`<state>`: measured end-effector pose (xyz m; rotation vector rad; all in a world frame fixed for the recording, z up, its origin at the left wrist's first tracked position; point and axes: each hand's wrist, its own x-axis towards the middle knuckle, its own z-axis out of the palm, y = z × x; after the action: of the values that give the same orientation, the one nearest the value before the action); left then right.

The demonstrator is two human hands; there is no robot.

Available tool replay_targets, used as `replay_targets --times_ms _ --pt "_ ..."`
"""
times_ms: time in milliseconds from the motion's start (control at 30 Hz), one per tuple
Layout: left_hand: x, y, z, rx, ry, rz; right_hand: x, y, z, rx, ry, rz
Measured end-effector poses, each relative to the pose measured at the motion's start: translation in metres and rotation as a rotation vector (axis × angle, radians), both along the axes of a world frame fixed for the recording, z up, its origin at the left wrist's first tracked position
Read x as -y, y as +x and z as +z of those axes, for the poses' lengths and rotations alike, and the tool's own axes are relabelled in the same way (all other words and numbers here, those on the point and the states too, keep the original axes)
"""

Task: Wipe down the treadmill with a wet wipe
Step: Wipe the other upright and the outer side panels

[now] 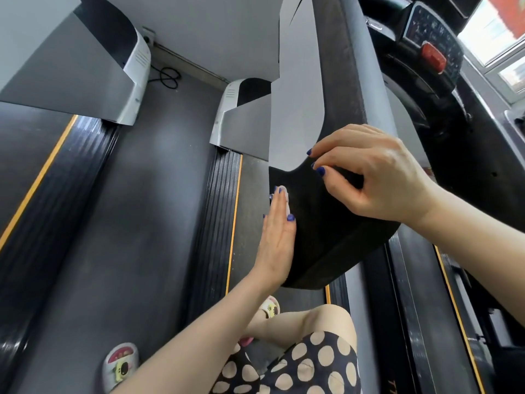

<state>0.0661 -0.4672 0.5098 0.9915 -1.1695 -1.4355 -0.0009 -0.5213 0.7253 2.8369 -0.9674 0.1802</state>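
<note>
1. Treadmill handrail [326, 223], a thick black padded arm with a rounded end, reaches toward the person from the console [434, 32] at upper right; it stands above the running belt [250, 223] and the ribbed side rail with its orange stripe [231, 237].
2. Wet wipe [286, 194] is a small white scrap pinned between the left hand [277, 240] and the outer left face of the handrail; only its top edge shows past the fingertips.
3. Left hand's grip is flat: fingers straight and together, palm pressing the wipe onto the padding, not closed around it.
4. Right hand [377, 174] rests on top of the handrail, fingers curled loosely with the tips touching the black surface near the grey panel [295, 109]; it holds nothing and seems to steady the arm.
5. Handling, as a judgement: the wipe is thin, limp and damp, so flat palm pressure suits it better than a pinch; the handrail looks stiff, fixed and slightly textured, likely to drag on the wipe.
6. Room: a second treadmill [71, 66] stands to the left, across a dark floor [136, 209]; a window [494, 44] shows at upper right.
</note>
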Motion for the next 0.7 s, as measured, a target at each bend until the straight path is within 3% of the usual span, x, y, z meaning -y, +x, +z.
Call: replay_targets --times_ms 100,300,467,700 --pt "0.026 0.006 0.001 0.021 0.078 -0.02 0.001 0.0 -0.002 0.004 -0.001 -0.004" --pt "-0.002 0.002 0.003 -0.012 -0.032 -0.015 0.001 -0.002 -0.003 0.026 -0.019 0.001" --pt "0.05 0.013 0.012 0.038 0.111 -0.039 0.002 -0.003 -0.002 0.056 -0.031 -0.005" --pt "0.015 0.008 0.008 0.028 -0.032 -0.035 0.002 -0.004 -0.005 0.143 -0.143 -0.042"
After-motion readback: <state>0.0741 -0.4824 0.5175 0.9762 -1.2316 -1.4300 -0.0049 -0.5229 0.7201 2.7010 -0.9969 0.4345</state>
